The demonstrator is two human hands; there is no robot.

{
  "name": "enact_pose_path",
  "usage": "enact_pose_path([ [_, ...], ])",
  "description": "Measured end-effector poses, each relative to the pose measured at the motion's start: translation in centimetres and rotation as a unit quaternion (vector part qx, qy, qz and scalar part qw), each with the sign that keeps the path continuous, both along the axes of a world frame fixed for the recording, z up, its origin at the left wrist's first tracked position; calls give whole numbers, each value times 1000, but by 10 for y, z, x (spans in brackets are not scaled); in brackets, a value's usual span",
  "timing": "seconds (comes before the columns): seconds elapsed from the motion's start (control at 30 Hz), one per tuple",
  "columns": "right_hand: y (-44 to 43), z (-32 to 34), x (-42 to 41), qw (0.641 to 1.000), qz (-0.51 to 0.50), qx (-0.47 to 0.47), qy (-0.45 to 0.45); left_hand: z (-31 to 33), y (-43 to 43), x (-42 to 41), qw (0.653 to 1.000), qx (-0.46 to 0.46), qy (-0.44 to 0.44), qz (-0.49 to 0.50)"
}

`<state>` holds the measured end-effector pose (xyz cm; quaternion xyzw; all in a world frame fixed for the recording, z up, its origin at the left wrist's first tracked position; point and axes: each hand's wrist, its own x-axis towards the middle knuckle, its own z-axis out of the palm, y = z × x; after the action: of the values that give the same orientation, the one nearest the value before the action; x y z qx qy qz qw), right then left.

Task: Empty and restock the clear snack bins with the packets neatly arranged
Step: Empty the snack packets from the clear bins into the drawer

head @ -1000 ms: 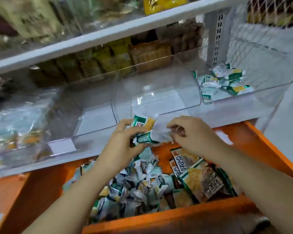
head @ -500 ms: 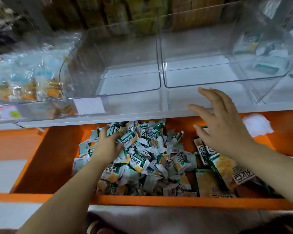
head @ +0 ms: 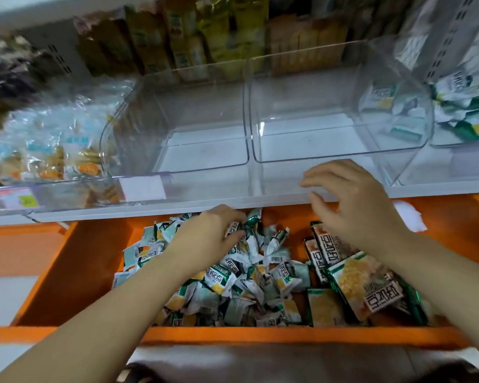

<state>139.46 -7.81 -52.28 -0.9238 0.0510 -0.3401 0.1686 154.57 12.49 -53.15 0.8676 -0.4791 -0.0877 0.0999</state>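
A heap of small green-and-white snack packets (head: 249, 272) fills an orange crate (head: 89, 272) below the shelf. My left hand (head: 208, 233) lies on the far side of the heap, fingers curled round a packet there. Larger yellow-and-green packets (head: 368, 288) lie at the crate's right. My right hand (head: 351, 200) hovers above them, fingers spread and holding nothing, just in front of the shelf edge. Two clear bins stand side by side on the shelf: the left bin (head: 177, 128) and the right bin (head: 340, 117), both with bare floors.
A further clear bin (head: 465, 111) at the right holds a few of the same green packets. A bin (head: 44, 150) at the left holds blue-and-orange bagged snacks. A white price label (head: 143, 187) sits on the shelf rail. Boxed goods line the back.
One second ago both hands held packets together above the crate. My left hand has since dropped into the heap and closed on a packet; my right hand let go and opened above the large packets.
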Motion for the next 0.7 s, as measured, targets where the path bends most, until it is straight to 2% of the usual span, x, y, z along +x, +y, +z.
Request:
enact_pose_path([
  [0.23, -39, 34, -57, 994, -87, 55, -48, 74, -96, -61, 981, -162, -27, -106],
  [0.43, -84, 44, -92, 981, -158, 84, -70, 99, -193, -81, 958, -254, 0, -132],
  [0.53, -115, 50, -104, 966, -214, 119, -80, 107, -244, -84, 954, -271, 46, -123],
  [0.7, -167, 65, -124, 944, -270, 183, -52, 96, -299, -63, 952, -267, 73, -132],
])
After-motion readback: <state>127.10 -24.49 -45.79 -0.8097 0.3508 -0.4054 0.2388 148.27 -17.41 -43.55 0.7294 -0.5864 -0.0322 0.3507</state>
